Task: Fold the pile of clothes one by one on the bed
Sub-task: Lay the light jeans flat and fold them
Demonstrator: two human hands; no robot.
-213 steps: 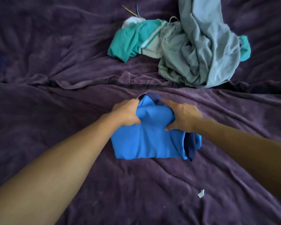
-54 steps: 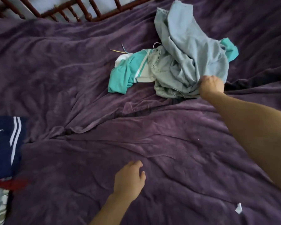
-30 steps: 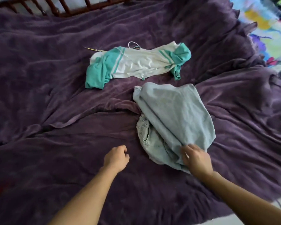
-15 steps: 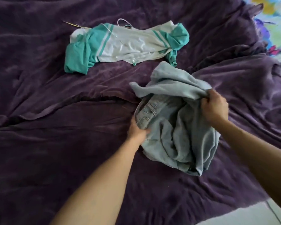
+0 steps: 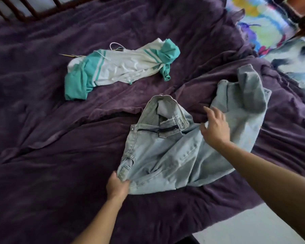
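Now our left hand [image 5: 117, 186] pinches the waistband corner of the jeans [image 5: 165, 155], rumpled on the bed [image 5: 42, 164] near its edge; our right hand [image 5: 214, 128] hangs above, fingers [image 5: 215, 113] loose. One leg lies twisted, so folding may trap creases.

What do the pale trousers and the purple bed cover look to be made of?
The trousers: faded light-blue denim, going by stitched seams, rivet, belt loops and zip fly. The bed cover: probably plush fleece or velour, matte, its soft nap shading along the wrinkles.
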